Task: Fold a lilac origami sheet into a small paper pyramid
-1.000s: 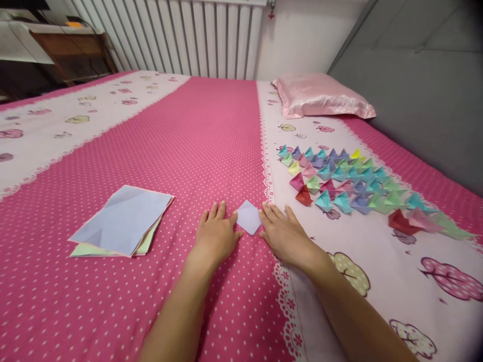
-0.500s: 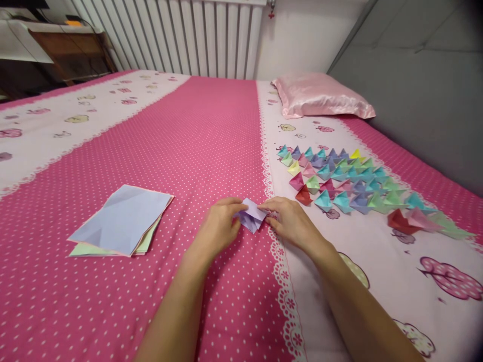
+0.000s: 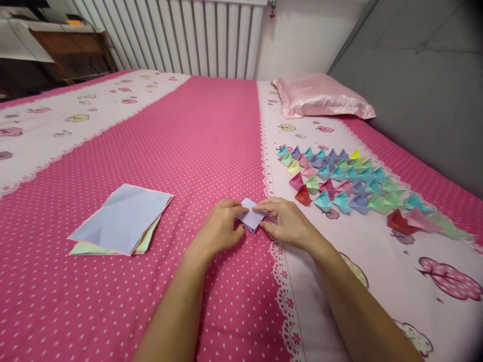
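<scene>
- First, far left at the back: a wooden desk (image 3: 71, 50), beyond the bed's edge.
- Stack of sheets (image 3: 123, 221): lay flat on the pink dotted bedspread (image 3: 196, 130), lilac sheet on top, green and pink edges showing beneath; well apart from the hands.
- Radiator (image 3: 196, 35): white, ribbed, stood against the back wall.
- Left hand (image 3: 221, 229): fingers curled, pinching the left edge of the lilac paper.
- Lilac paper (image 3: 251, 217): small, folded, held between both hands just above the bedspread, by the lace border.
- Right hand (image 3: 289, 223): fingers closed on the paper's right edge.
- Paper models (image 3: 347, 183): many small folded pieces in mixed colours, set in close rows on the white strip, near the right hand.
- Pillow (image 3: 320, 95): pink satin, lay at the head of the bed.
- Headboard (image 3: 415, 75): grey, padded, far right.
</scene>
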Demonstrator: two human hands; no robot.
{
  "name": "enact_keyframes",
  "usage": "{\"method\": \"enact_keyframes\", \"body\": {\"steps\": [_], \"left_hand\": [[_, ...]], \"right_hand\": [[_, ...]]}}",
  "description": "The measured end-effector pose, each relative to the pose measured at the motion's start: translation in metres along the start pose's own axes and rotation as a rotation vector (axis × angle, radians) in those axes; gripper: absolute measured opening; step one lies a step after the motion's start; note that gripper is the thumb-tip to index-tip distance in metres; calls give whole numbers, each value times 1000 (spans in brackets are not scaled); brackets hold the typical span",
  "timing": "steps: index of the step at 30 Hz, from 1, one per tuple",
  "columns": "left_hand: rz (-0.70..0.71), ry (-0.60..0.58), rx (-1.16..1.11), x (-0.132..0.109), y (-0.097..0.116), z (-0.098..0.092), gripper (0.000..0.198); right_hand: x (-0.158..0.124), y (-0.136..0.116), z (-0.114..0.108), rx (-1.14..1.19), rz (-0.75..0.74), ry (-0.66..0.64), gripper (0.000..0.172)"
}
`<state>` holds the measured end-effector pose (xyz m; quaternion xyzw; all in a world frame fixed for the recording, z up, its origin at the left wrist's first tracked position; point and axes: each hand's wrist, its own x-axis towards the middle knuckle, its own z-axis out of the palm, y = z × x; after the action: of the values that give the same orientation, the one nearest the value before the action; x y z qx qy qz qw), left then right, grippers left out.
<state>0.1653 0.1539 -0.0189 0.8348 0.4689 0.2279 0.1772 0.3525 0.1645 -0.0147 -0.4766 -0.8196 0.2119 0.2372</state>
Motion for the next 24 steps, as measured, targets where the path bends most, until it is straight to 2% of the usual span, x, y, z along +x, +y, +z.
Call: {"method": "enact_keyframes", "body": {"steps": [5,10,18,24], "left_hand": [[28,-30,-39,1,-1,2,36],[50,-29,-81,1,-1,1,39],[37,-56,-198,1,-2,1,43],[-64,-110,-204,0,1,-2,26]], "right_hand": [[0,4,4,20,5,-6,35],[0,6,4,33,-33,-26,43],[2,1,2,20,4,-31,40],[2,4,4,-16,18,15,33]]}}
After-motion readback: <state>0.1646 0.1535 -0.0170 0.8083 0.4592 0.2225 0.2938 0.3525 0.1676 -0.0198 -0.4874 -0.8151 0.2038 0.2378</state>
